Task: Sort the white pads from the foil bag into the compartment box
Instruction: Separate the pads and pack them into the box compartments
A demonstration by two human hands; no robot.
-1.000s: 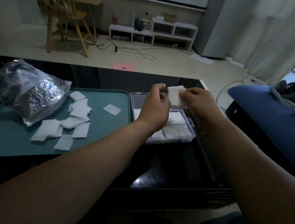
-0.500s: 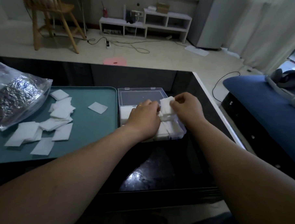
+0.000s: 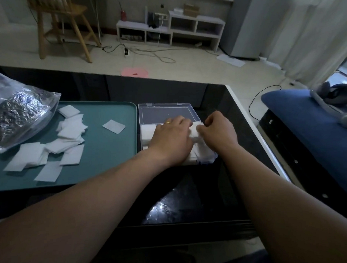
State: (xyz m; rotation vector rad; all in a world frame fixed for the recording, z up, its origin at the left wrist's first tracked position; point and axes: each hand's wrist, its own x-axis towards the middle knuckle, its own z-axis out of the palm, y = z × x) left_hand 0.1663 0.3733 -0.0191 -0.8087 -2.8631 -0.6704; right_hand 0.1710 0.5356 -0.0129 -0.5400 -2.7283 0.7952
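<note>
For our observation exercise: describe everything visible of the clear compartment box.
The compartment box is clear plastic, its lid open flat behind it. It sits on the dark table beside the teal tray. White pads fill the visible compartments. The left hand covers its middle; the right hand pinches a pad over it.

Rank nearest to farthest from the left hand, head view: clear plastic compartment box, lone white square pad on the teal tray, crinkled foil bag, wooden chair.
1. Clear plastic compartment box, under the left hand.
2. Lone white square pad, on the teal tray.
3. Crinkled foil bag, far left.
4. Wooden chair, across the floor.
</note>
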